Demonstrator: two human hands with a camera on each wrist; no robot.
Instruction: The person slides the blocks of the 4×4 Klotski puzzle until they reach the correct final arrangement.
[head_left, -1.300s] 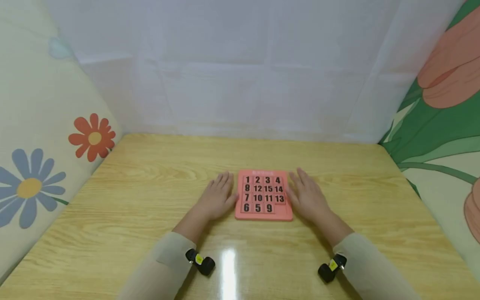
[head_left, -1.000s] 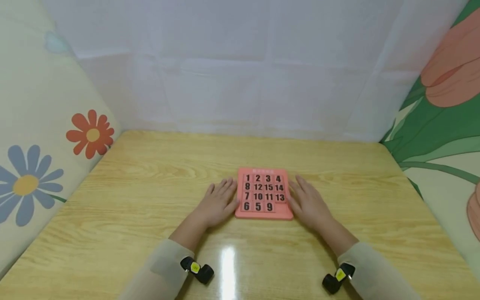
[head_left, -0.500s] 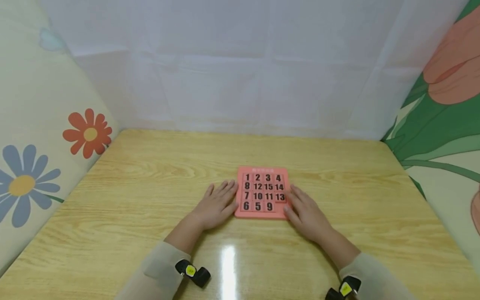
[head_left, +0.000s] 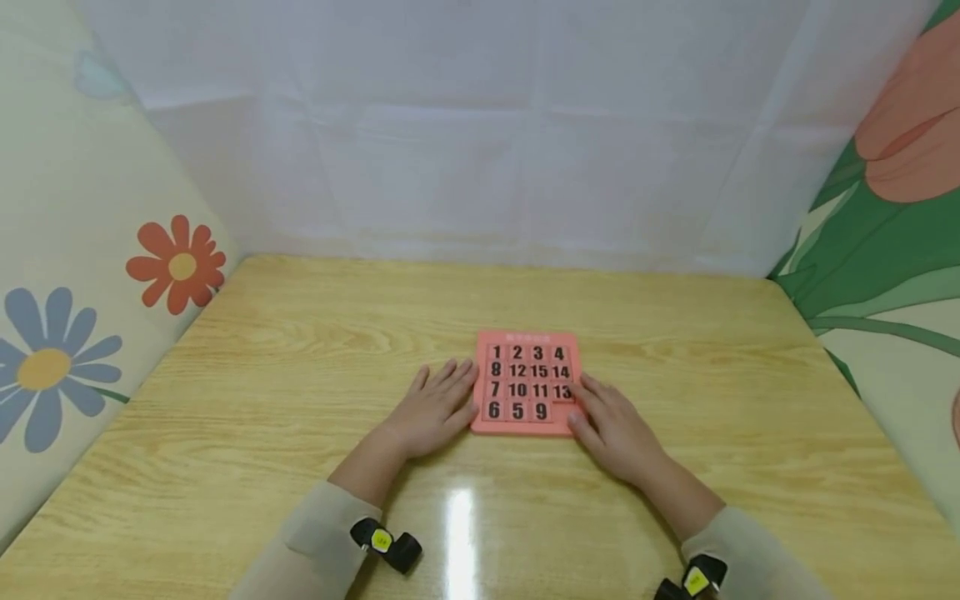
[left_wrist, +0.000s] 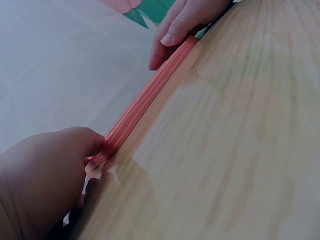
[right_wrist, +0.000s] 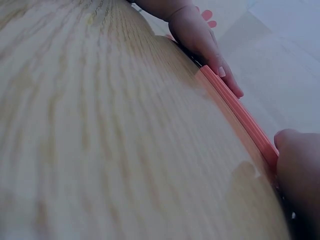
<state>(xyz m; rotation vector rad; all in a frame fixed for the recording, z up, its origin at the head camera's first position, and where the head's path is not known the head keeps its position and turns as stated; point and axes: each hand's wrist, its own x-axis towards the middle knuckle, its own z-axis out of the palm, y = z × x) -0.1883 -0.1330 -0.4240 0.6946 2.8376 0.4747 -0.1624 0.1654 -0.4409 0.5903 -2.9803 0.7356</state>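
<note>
A pink sliding number puzzle (head_left: 528,382) lies flat on the table, its numbered tiles in rows. The 13 tile (head_left: 562,392) sits slightly out of line, above a vacant slot at the lower right corner. Beside the puzzle's left edge my left hand (head_left: 431,414) rests palm down, fingers extended, thumb at the frame. My right hand (head_left: 618,432) lies at the opposite edge, its index fingertip by the 13 tile and its thumb over the lower right rim. From the left wrist, the puzzle's side (left_wrist: 145,102) shows between both hands; the right wrist view shows that side (right_wrist: 240,120) too.
The wood-grain table (head_left: 337,317) carries a bright light reflection below the puzzle. A white cloth (head_left: 450,167) hangs behind it. Flower-patterned panels stand left (head_left: 60,208) and right (head_left: 885,250). Each sleeve bears a black wrist camera, on the left (head_left: 386,543) and right (head_left: 693,577).
My right hand has drawn back toward me and inward, bringing its index finger and thumb onto the puzzle's right edge. My left hand has shifted slightly nearer. The tiles keep their order.
</note>
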